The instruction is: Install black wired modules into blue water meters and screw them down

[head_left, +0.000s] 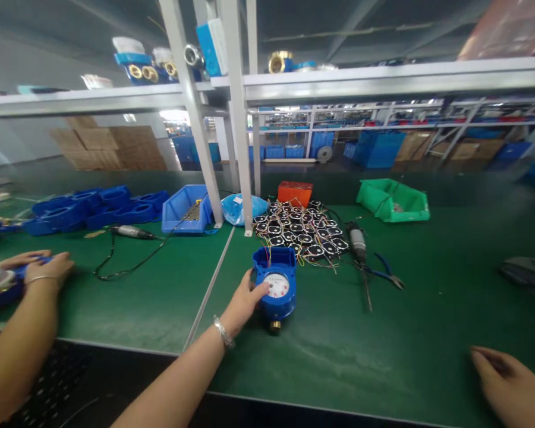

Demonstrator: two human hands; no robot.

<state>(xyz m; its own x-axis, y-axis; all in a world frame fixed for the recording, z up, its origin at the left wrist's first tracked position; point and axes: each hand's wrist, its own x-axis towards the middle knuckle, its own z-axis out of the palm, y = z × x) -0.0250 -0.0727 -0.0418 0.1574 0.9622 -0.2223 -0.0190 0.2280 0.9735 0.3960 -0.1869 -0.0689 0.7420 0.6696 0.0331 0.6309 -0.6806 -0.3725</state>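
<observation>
A blue water meter [278, 291] with a white dial and a brass fitting lies face up on the green bench. My left hand [246, 300] grips its left side, thumb on the dial's edge. Thin wires rise from the open blue compartment at its far end. Low at the right edge, my right hand [510, 383] is apart from the meter, thumb and finger tips together; whether anything small is between them is hidden. A power screwdriver [358, 244] and blue-handled pliers [387, 273] lie right of the meter. Behind it are several wired black parts [301, 232].
At left, a co-worker's hands [49, 267] hold another blue meter. Nearby lie another power screwdriver [134, 232], blue housings [93, 208] and a blue bin [182, 223]. A green bin [396, 205], an orange box [295, 193] and metal uprights [241, 137] stand along the back.
</observation>
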